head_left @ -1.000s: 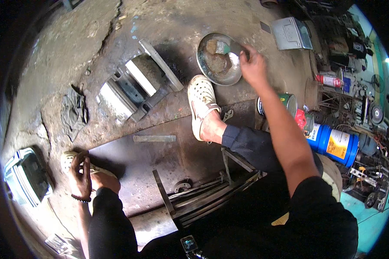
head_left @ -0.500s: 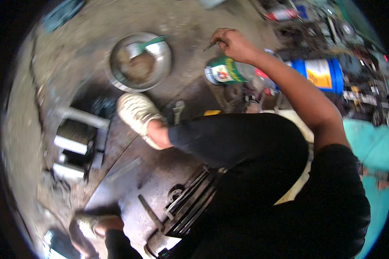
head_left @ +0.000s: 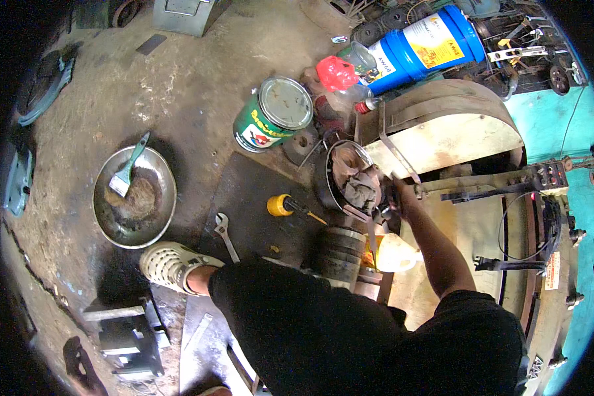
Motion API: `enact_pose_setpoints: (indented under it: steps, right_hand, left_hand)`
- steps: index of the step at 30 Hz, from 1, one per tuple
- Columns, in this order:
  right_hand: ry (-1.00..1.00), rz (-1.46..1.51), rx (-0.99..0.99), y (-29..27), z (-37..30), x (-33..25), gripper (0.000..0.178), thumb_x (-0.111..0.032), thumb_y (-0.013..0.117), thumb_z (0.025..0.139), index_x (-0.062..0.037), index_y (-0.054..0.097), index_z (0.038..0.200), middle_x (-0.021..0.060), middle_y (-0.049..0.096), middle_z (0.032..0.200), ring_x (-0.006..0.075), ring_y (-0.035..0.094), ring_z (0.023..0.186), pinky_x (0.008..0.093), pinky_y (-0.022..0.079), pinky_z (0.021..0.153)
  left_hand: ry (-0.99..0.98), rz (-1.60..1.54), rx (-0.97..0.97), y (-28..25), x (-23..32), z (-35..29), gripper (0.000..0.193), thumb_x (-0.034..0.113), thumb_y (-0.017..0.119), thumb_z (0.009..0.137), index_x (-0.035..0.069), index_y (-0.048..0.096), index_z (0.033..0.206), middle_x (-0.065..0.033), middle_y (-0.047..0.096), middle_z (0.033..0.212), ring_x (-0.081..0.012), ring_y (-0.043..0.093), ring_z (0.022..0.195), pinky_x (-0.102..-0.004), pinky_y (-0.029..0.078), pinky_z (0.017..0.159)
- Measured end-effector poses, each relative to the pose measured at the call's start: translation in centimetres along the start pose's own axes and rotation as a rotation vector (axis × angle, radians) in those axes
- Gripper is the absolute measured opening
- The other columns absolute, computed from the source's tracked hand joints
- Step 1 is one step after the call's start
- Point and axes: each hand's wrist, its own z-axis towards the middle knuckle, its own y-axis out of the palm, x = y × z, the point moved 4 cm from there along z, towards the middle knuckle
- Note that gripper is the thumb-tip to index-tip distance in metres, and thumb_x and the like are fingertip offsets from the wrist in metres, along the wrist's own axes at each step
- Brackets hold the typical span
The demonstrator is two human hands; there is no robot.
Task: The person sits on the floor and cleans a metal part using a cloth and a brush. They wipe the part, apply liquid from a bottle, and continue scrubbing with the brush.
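While the dark round pan (head_left: 323, 186) of crumpled rags (head_left: 359, 191) sits just right of centre in the frame, I have my right hand (head_left: 396, 195) at its right rim, just beside the rags, its fingers too shadowed for me to tell whether they grip anything. Outward from there I see a green can (head_left: 263, 122) above and left, a wrench (head_left: 227, 237) below and left, and a metal bowl (head_left: 169, 208) holding a brush (head_left: 131, 165) at left. My left hand (head_left: 80, 369), dim at lower left, shows no clear grip either, near a metal part (head_left: 127, 342).
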Motion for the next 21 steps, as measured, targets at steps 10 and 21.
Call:
enact_pose_setpoints:
  steps: [10, 21]
  right_hand:
    - [-0.186, -0.515, 0.112, -8.0, 8.2, 13.7, 0.019, -0.018, 0.058, 0.092, -0.0089, 0.067, 0.106, 0.001, 0.059, 0.073, 0.0143, 0.057, 0.065, 0.0294, 0.047, 0.057]
    - [0.999, -0.28, -0.046, -22.3, -8.9, 14.3, 0.023, -0.036, 0.072, 0.083, -0.0186, 0.057, 0.083, -0.0033, 0.049, 0.06, 0.0098, 0.036, 0.045, 0.0278, 0.03, 0.044]
  left_hand:
    - [-0.139, 0.116, -0.085, 4.4, 2.3, 1.2, 0.031, 0.015, 0.05, 0.099, -0.003, 0.058, 0.123, -0.0169, 0.06, 0.126, -0.028, 0.054, 0.119, -0.0381, 0.039, 0.105]
    - [-0.111, 0.12, -0.049, 6.1, 5.1, 2.7, 0.028, 0.013, 0.051, 0.098, -0.002, 0.059, 0.12, -0.0157, 0.06, 0.124, -0.0273, 0.054, 0.118, -0.0382, 0.039, 0.105]
